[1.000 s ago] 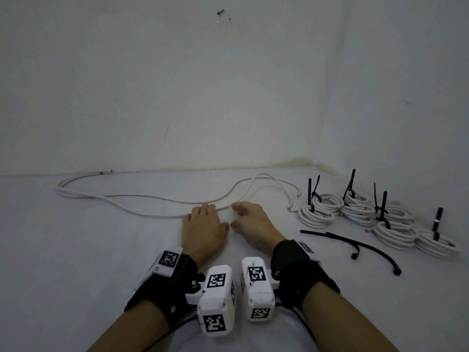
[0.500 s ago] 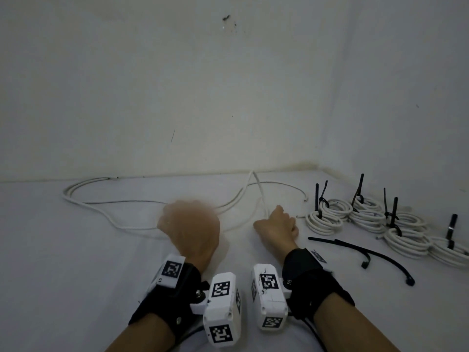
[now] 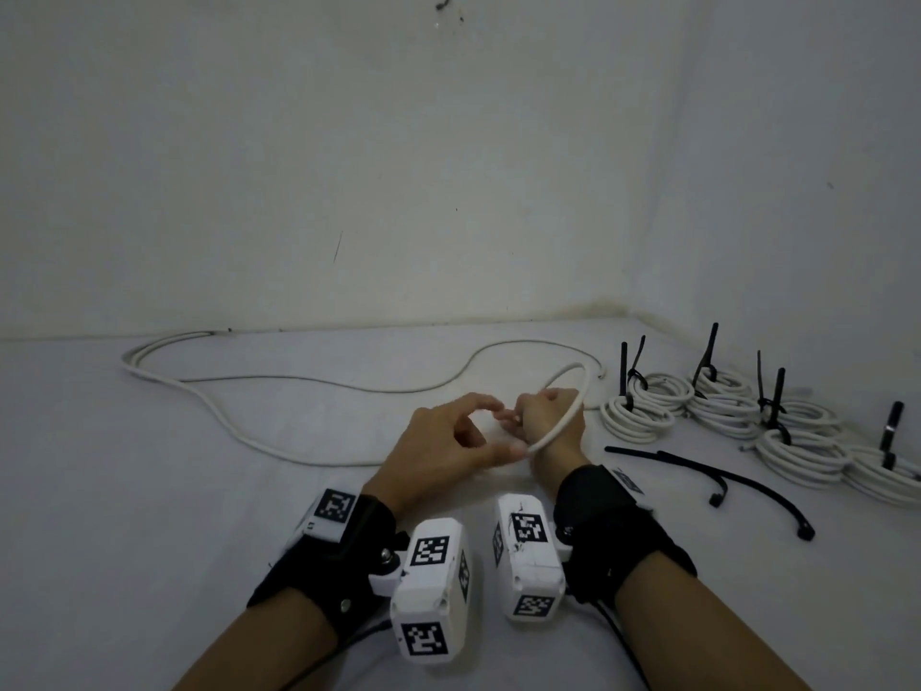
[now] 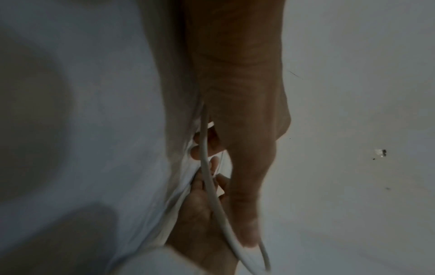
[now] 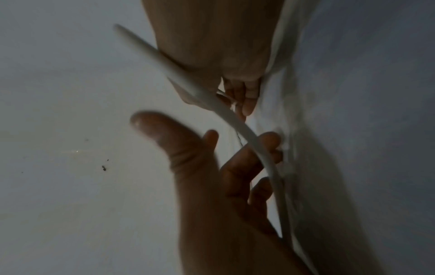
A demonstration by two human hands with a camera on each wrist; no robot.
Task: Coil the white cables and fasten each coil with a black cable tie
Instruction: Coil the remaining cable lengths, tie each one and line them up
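Observation:
A long white cable trails over the white table from the far left to the far right. Its near part rises in a loop that arcs over the back of my right hand. The right hand's fingers curl round the cable, with the thumb spread away. My left hand is close beside it, its thumb and curled fingers pinching the cable near the right wrist. Two loose black cable ties lie to the right of my hands.
Several coiled white cables, each with a black tie standing up from it, lie in a row at the right along the side wall. The back wall meets the table just behind the trailing cable. Bare tabletop shows on the left and in front.
Both hands lay low on the table at the cable. They have since come together and lifted it, and a loop now arcs over my right hand.

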